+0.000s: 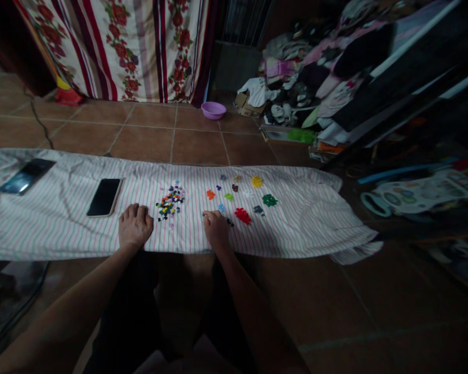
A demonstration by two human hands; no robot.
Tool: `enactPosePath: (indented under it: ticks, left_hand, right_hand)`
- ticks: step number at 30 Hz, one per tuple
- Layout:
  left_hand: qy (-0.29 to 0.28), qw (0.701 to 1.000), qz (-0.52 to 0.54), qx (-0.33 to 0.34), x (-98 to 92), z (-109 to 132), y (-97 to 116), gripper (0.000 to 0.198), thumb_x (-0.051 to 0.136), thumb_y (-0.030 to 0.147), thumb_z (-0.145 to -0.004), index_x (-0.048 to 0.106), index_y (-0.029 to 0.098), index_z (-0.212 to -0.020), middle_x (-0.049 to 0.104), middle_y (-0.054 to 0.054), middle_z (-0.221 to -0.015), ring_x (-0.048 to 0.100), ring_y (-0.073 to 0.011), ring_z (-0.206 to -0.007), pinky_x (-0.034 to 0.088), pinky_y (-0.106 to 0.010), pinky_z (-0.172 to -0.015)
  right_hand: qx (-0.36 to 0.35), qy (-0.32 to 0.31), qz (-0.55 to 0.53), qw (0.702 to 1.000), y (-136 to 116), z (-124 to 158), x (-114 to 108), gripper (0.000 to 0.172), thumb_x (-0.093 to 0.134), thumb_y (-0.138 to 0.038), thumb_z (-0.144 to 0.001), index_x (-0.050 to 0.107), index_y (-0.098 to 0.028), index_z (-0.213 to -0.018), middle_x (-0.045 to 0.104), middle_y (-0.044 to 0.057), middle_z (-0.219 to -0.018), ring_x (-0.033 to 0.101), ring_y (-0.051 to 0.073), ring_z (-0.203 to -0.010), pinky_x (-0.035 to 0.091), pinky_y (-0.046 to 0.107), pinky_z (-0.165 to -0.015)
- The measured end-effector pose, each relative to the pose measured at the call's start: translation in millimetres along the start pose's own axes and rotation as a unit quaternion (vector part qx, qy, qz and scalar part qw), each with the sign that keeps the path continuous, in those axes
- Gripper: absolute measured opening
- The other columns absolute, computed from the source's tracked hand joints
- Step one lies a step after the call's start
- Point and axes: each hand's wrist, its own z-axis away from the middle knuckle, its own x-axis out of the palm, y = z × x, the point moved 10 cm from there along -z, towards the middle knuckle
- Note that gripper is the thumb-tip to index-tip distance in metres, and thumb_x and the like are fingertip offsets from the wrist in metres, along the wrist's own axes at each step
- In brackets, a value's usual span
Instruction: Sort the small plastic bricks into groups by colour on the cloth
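Note:
My left hand (135, 225) rests palm down on the striped cloth (203, 179), its fingers lying loosely forward. Just right of it spreads a mixed pile of small multicoloured pieces (170, 201). My right hand (217, 228) is closed in a pinch over the cloth; whatever is between the fingertips is too small to make out. Around it lie small piles sorted by colour: red pieces (242, 215), orange pieces (210, 194), light green pieces (229, 197), light blue pieces (221, 207), dark green pieces (270, 200), yellow pieces (257, 181) and grey pieces (259, 210). A few black pieces (230, 222) sit partly behind my right hand.
A phone (104, 197) lies left of my left hand, with another dark-screened device (27, 176) farther left. Beyond the cloth, a purple basin (213, 110) stands on the tiled floor before a floral curtain (140, 52). Heaped clothes (296, 78) fill the back right.

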Motion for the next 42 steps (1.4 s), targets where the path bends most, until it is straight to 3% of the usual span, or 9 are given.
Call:
enactPosePath:
  ticks: [13, 23, 30, 36, 42]
  left_hand:
    - [-0.014, 1.000, -0.012, -0.005, 1.4, -0.7, -0.7, 0.033, 0.040, 0.028, -0.090, 0.061, 0.015, -0.112, 0.058, -0.018, -0.123, 0.053, -0.0328, -0.115, 0.041, -0.046, -0.093]
    - [-0.005, 1.000, -0.027, 0.003, 0.3, 0.1, 1.1, 0.032, 0.041, 0.027, -0.090, 0.061, 0.016, -0.112, 0.059, -0.017, -0.124, 0.054, -0.0325, -0.115, 0.041, -0.045, -0.093]
    - [-0.006, 1.000, -0.018, 0.004, -1.2, -1.1, 3.5, 0.031, 0.041, 0.026, -0.091, 0.061, 0.015, -0.112, 0.059, -0.018, -0.123, 0.053, -0.0326, -0.119, 0.040, -0.045, -0.095]
    - [-0.001, 1.000, -0.030, 0.008, -1.3, -0.9, 4.3, 0.030, 0.042, 0.026, -0.091, 0.061, 0.015, -0.112, 0.060, -0.018, -0.125, 0.053, -0.0324, -0.120, 0.041, -0.044, -0.095]
    - [0.007, 0.999, -0.037, 0.019, -1.1, -0.5, 6.1, 0.029, 0.043, 0.025, -0.091, 0.060, 0.017, -0.113, 0.060, -0.017, -0.125, 0.053, -0.0319, -0.120, 0.040, -0.043, -0.095]
  right_hand:
    - [-0.007, 0.012, -0.049, 0.999, 5.2, 1.2, 3.1, 0.027, 0.048, -0.019, -0.095, 0.072, -0.020, -0.107, 0.069, 0.008, -0.105, 0.062, 0.018, -0.099, 0.045, 0.027, -0.091]
    - [-0.027, -0.014, -0.022, 0.999, -4.0, -6.1, -1.2, 0.017, 0.055, -0.016, -0.089, 0.069, -0.020, -0.098, 0.069, 0.007, -0.099, 0.063, 0.019, -0.093, 0.045, 0.026, -0.082]
    - [-0.040, 0.016, -0.029, 0.999, -10.4, -62.2, -10.9, 0.019, 0.050, -0.014, -0.088, 0.066, -0.018, -0.097, 0.072, 0.006, -0.096, 0.065, 0.017, -0.089, 0.045, 0.024, -0.079]
    - [0.025, 0.000, 0.019, 1.000, 4.6, -123.8, -13.6, 0.020, 0.052, -0.015, -0.090, 0.067, -0.020, -0.103, 0.073, 0.006, -0.100, 0.066, 0.016, -0.090, 0.045, 0.024, -0.078]
    - [0.053, -0.013, 0.063, 0.997, 15.0, -160.9, -9.3, 0.021, 0.052, -0.021, -0.093, 0.070, -0.023, -0.105, 0.073, 0.007, -0.105, 0.064, 0.020, -0.098, 0.046, 0.028, -0.080]
